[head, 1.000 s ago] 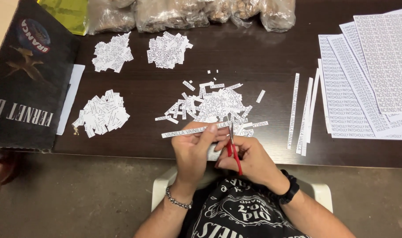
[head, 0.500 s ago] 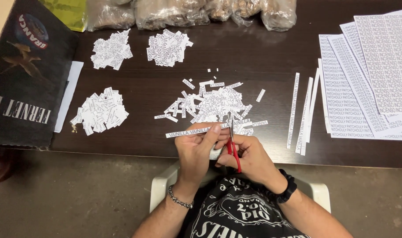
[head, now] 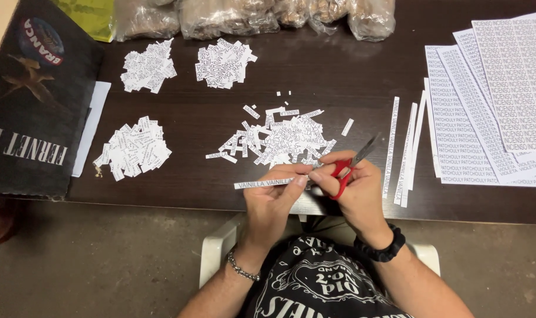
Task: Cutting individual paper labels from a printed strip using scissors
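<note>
My left hand (head: pixel 277 197) pinches a narrow white printed paper strip (head: pixel 262 184) that sticks out to the left over the table's near edge. My right hand (head: pixel 353 188) grips small red-handled scissors (head: pixel 350 168), whose blades point up and to the right, away from the strip. Just beyond both hands lies a loose pile of small cut paper labels (head: pixel 285 138) on the dark wooden table (head: pixel 191 118).
Three more heaps of cut labels (head: pixel 135 147) (head: pixel 148 66) (head: pixel 224 62) lie left and back. Long uncut strips (head: pixel 404 150) and printed sheets (head: pixel 491 94) sit at right. Clear bags (head: pixel 250 15) line the far edge. A dark box (head: pixel 32 100) stands at left.
The strip has slid further right through my left fingers, so less sticks out. The scissors have swung from pointing down beside the strip to blades up and to the right.
</note>
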